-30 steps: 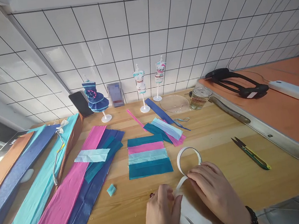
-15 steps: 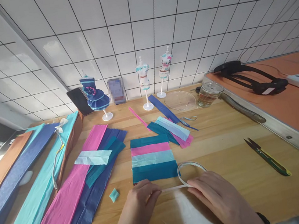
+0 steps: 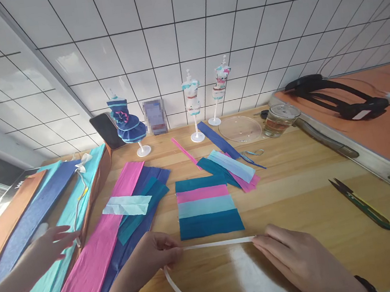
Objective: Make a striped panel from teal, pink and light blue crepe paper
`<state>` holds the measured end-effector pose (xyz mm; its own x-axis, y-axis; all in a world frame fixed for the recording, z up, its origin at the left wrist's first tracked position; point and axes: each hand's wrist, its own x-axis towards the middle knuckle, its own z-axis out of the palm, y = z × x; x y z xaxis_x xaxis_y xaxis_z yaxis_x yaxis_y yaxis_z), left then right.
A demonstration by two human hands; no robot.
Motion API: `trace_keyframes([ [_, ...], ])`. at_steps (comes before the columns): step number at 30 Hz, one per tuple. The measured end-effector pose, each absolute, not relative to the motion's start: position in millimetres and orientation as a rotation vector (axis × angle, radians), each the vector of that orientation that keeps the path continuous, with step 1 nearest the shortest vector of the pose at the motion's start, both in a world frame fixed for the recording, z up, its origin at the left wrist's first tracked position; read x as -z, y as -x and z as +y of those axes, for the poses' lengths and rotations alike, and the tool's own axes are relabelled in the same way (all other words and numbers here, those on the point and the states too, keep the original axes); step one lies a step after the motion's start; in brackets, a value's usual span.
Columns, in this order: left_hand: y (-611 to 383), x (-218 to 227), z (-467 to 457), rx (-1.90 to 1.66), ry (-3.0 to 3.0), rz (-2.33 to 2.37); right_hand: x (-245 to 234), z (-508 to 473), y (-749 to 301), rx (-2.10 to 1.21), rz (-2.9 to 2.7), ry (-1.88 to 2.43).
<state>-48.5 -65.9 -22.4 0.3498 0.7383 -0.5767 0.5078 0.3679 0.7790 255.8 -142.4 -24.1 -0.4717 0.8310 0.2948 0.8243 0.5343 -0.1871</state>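
Note:
A narrow white strip [image 3: 219,243] is pulled straight between my two hands, just below the striped piece. My left hand [image 3: 152,256] pinches it at the left, and a loose tail of the strip curves down from under those fingers. My right hand [image 3: 293,255] pinches the strip at the right. Beyond it lies a flat striped piece [image 3: 207,206] in teal, pink and light blue, crepe-paper-like in look. Neither hand visibly touches it. Long pink [image 3: 109,235] and dark blue strips lie left of my left hand, with shorter light blue and teal ones across them.
Another person's hand [image 3: 54,243] reaches in from the left, beside a cable [image 3: 76,206] over blue strips. Thread snips [image 3: 363,204] lie at right. Behind are a dressed mini mannequin [image 3: 124,122], two smaller ones [image 3: 192,100], loose strips [image 3: 234,164] and a glass [image 3: 280,119].
The strip's loop by my right hand is gone; the strip is now stretched wider, its tail hanging from my left hand, which moved left. Another person's hand has come in at left.

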Motion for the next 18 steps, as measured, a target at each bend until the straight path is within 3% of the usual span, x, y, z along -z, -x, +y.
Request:
trace_keyframes([
  [8,47,26,-66,-0.209,-1.345,1.313,18,-138,-257,-0.187,-2.354,1.502],
  [18,48,29,-74,-0.368,-1.337,1.289,37,-142,-269,-0.022,-2.413,1.661],
])
